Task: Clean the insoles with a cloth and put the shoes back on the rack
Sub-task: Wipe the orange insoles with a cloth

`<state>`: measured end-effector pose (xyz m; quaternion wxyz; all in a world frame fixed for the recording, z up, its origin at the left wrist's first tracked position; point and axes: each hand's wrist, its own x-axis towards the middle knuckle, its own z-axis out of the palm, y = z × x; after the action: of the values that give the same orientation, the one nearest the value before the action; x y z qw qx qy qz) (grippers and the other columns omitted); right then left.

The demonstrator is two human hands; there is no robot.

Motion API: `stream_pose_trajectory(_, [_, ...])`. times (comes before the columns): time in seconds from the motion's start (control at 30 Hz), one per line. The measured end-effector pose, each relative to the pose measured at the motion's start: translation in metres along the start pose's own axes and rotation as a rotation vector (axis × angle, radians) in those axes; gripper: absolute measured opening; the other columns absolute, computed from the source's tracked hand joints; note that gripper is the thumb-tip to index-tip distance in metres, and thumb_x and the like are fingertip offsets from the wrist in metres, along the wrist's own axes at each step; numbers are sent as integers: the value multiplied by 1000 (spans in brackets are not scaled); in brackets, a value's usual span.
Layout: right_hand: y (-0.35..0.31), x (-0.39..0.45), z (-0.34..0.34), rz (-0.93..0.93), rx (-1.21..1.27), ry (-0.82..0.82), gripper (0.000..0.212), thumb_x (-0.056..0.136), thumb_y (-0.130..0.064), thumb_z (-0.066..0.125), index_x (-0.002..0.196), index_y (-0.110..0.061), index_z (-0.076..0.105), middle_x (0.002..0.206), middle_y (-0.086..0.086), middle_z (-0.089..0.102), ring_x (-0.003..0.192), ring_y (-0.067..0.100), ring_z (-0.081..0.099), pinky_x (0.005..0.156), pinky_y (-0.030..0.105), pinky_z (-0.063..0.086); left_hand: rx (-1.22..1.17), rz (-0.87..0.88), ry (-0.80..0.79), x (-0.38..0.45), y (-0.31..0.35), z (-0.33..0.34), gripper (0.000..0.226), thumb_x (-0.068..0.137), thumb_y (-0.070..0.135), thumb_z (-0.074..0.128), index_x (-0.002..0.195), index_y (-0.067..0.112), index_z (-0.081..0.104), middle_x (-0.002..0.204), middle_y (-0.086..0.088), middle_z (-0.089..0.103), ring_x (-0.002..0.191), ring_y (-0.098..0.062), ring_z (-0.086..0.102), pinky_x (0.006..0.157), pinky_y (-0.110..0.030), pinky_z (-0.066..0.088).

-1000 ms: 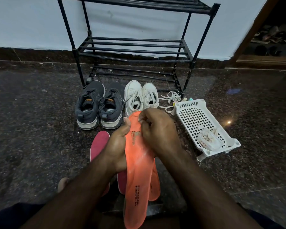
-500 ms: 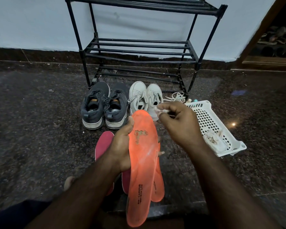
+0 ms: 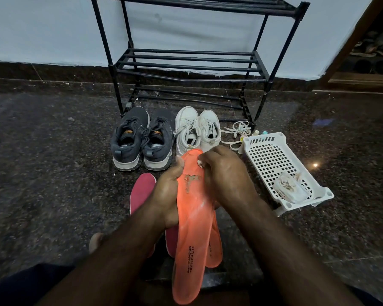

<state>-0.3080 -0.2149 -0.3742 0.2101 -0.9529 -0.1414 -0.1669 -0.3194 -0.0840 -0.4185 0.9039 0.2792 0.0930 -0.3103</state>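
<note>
Hands meet on the orange insole: left hand grips its edge, right hand pinches a small white cloth against its toe end, its long axis pointing toward the rack beyond the shoes.

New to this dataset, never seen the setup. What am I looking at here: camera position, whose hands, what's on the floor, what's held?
No robot: one wide-angle camera on a person's head looks down at their bare hands. The left hand grips an orange insole; the right hand pinches a small white wad, probably the cloth, against it near the toe. On the stone floor: grey shoes, white shoes, loose laces, pink insoles, a second orange insole beneath, and a white basket holding a soiled wipe pack. The black rack holds no shoes.
</note>
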Motion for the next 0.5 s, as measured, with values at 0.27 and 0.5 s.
stream_pose_trajectory(0.27, [-12, -2, -8, 108, 118, -71, 23, 82, -4, 57, 99, -6, 73, 89, 12, 62, 88, 34, 62, 75, 33, 49, 128, -53, 55, 18, 9, -5, 62, 105, 51, 25, 113, 11, 72, 98, -6, 76, 96, -22, 72, 89, -36, 56])
stream_pose_trajectory(0.5, [-27, -3, -8, 7, 88, 19, 32, 81, -14, 45, 97, -5, 71, 87, 14, 62, 85, 34, 61, 74, 37, 48, 97, -36, 1, 17, 4, -5, 61, 84, 68, 51, 101, 16, 77, 117, -17, 68, 101, -18, 69, 102, -43, 46])
